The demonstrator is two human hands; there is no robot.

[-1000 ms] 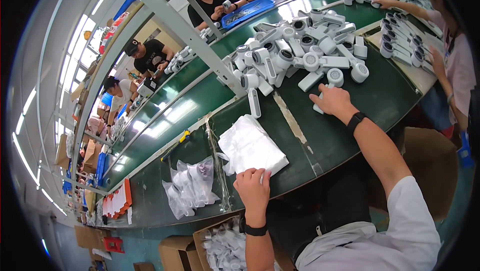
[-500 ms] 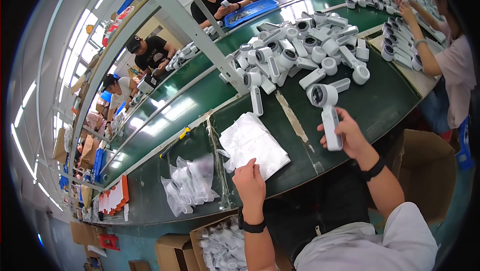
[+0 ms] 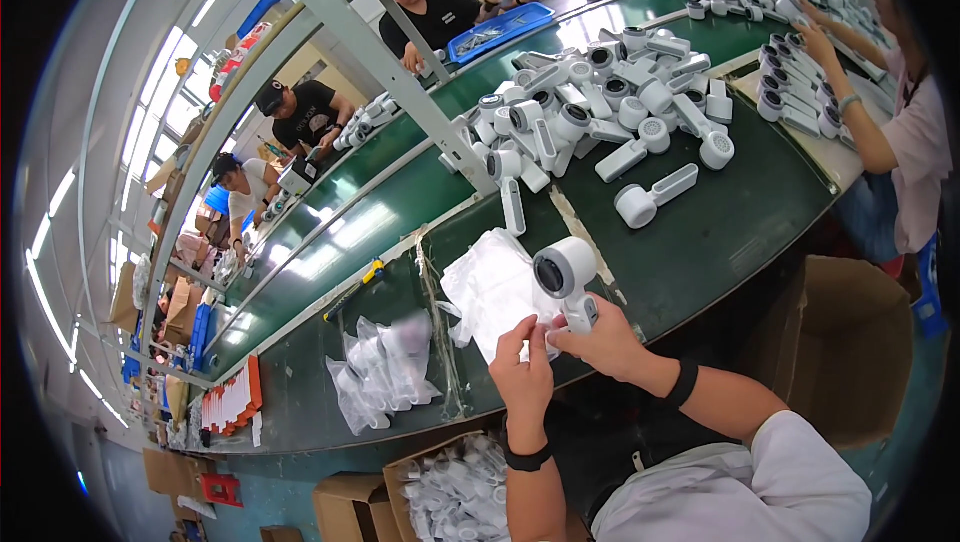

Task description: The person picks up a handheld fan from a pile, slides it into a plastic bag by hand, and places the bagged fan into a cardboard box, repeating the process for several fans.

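Note:
My right hand (image 3: 605, 344) is closed round the handle of a white handheld fan (image 3: 568, 277), its round head up and tilted. Close beside it, my left hand (image 3: 522, 372) has thumb and fingers pinched together; what lies between them is too small to make out. Both hands are over the near edge of a stack of flat white plastic bags (image 3: 490, 277). Left of the stack lie several bagged fans (image 3: 385, 367) in clear plastic. A single loose fan (image 3: 655, 197) rests on the green table to the right.
A large heap of fans (image 3: 610, 92) covers the table's far part. A metal post (image 3: 400, 82) rises beside it. A yellow-and-black tool (image 3: 355, 289) lies at left. Cardboard boxes (image 3: 840, 342) stand below the edge, one full of bagged fans (image 3: 455, 492). Co-workers sit around.
My right hand has brought the fan left and nearer, over the bag stack. My left hand has shifted slightly right, so the two hands now meet.

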